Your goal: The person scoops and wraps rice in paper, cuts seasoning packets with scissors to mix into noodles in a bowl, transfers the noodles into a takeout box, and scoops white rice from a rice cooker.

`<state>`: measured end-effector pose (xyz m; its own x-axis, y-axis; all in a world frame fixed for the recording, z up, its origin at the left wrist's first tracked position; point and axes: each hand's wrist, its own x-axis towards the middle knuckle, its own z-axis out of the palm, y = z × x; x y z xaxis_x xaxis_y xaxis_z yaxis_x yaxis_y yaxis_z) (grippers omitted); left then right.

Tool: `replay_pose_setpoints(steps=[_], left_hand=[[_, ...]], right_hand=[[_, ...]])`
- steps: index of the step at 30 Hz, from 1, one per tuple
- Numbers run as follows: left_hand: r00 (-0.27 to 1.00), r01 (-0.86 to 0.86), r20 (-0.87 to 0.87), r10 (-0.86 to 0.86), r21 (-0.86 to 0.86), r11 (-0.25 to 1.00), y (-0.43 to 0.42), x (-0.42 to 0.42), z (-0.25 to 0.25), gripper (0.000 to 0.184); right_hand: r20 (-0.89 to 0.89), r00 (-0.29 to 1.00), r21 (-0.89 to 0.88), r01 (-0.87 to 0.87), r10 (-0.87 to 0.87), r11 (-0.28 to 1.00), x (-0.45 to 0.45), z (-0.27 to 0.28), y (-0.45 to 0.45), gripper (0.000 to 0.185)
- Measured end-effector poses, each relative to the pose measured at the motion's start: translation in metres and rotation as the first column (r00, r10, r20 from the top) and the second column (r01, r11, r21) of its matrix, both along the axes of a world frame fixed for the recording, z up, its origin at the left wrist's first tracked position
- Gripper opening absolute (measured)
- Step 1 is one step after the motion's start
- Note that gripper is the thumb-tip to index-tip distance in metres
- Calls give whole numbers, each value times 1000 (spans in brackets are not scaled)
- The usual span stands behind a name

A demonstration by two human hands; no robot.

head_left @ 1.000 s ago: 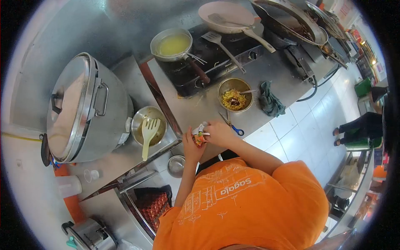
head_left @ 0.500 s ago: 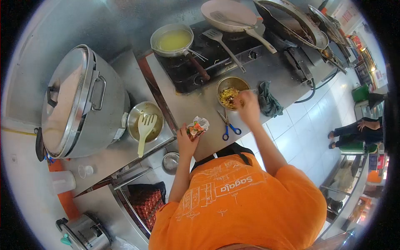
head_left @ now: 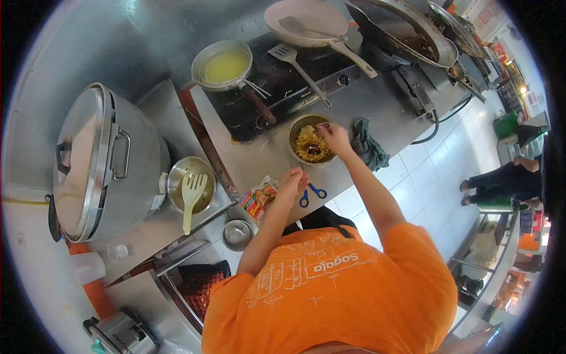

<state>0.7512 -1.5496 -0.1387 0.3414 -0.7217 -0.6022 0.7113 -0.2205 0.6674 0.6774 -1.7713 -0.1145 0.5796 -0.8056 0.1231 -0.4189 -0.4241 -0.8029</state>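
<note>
Food (head_left: 311, 146), yellow and loose-looking with dark sauce, lies in a round metal bowl (head_left: 292, 133) on the steel counter (head_left: 239, 168), near the black stove (head_left: 236, 121). The right hand (head_left: 335, 139) reaches over the bowl's right rim, fingers bent close together; whether they pinch anything is hidden. The left hand (head_left: 290, 186) hovers nearer, fingers gathered, their grip unclear, beside blue-handled metal scissors (head_left: 304, 199). The bowl looks light and stiff, perhaps slippery if greasy, best taken by opposite sides of its rim; the food seems soft. A red-and-green printed packet (head_left: 257, 199), probably light and floppy, lies left, its print illegible. The orange shirt (head_left: 354, 301) reads "Sagaja".
</note>
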Motion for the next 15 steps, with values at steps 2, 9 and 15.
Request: replay_pose_setpoints(steps=[2, 9, 15], left_hand=[[995, -79, 64, 80, -27, 997, -22, -3, -13, 21], [982, -153, 107, 156, -32, 988, -46, 2, -14, 11], [955, -278, 99, 279, -28, 960, -62, -6, 20, 7]], right_hand=[[17, 989, -170, -143, 148, 975, -4, 8, 3, 18], [24, 999, -65, -43, 44, 997, -37, 0, -15, 14], [-40, 900, -213, -433, 435, 876, -57, 66, 14, 13]])
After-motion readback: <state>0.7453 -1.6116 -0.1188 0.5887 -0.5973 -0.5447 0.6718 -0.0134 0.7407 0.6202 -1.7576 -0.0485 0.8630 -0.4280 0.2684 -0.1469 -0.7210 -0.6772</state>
